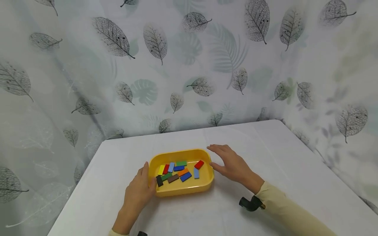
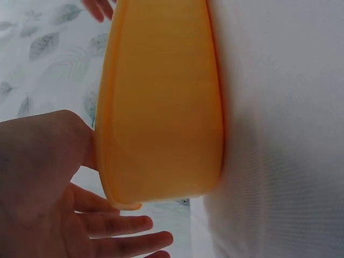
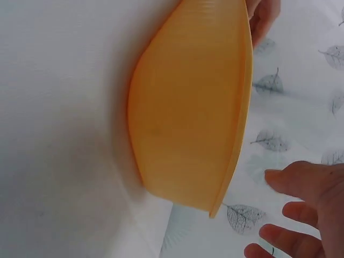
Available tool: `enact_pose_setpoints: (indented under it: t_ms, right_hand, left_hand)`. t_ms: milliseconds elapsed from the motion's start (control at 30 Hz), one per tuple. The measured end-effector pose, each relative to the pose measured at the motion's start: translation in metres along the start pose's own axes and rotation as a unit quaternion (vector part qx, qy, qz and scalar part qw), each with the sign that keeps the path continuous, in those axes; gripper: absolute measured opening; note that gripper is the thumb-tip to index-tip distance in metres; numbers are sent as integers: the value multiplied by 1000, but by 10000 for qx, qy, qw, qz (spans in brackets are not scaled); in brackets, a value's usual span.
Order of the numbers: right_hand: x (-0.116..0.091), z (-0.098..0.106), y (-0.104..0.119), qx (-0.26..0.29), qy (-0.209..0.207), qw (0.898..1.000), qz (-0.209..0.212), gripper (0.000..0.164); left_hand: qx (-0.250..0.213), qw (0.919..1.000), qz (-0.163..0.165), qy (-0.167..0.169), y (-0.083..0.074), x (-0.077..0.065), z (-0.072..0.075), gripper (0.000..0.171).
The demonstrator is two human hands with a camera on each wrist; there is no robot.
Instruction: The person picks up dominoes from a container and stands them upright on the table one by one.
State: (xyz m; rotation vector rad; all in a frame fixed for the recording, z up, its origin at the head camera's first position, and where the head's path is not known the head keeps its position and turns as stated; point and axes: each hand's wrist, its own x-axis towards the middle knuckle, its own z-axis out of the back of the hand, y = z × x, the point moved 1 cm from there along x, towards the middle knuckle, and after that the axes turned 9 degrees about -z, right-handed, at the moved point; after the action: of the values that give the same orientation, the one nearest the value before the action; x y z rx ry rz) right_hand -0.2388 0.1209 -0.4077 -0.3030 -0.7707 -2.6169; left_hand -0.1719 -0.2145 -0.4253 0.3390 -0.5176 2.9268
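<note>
A yellow tray (image 1: 189,190) sits on the white table, holding several small flat rectangular blocks, among them a black block (image 1: 159,181), a brown block (image 1: 173,178) and a red block (image 1: 199,164). At the tray's left end is my left hand (image 1: 138,188), its thumb over the rim and its fingers fairly straight along the outside. The left wrist view shows those fingers (image 2: 131,243) spread beside the tray wall (image 2: 161,107). My right hand (image 1: 231,164) hovers by the right end, fingers extended and holding nothing. In the right wrist view a gap separates its thumb from the rim.
The white table (image 1: 254,144) extends around the tray on all sides. Behind it hangs a leaf-patterned curtain (image 1: 189,72), which continues along both sides. A black wrist device (image 1: 251,204) sticks out from under the right sleeve (image 1: 289,209).
</note>
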Motion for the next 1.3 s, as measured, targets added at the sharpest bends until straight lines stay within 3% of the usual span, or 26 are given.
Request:
enact_pose_setpoints:
  t_ms: [433,633,767,1067,1300]
  right_hand:
    - [30,-24,29,181,1190,9927,28,47]
    - [44,-45,35,-23,1717,9848,268,43]
    - [46,-56,35,-343,1978,9795,166,37]
    - [46,-68,34,-1500,1714,9735,220,22]
    - [48,-72,35,-2006,1661,9644,470,17]
  left_hand:
    - [65,9999,-1,142,0,2,-7,57]
    - [152,9998,-34,151,0,3,-6,55]
    - [127,9996,41,264,-1,3,-9,57]
    - [198,9990,190,348,-4,4,-9,60]
    - [211,9977,352,531,-4,4,-8,61]
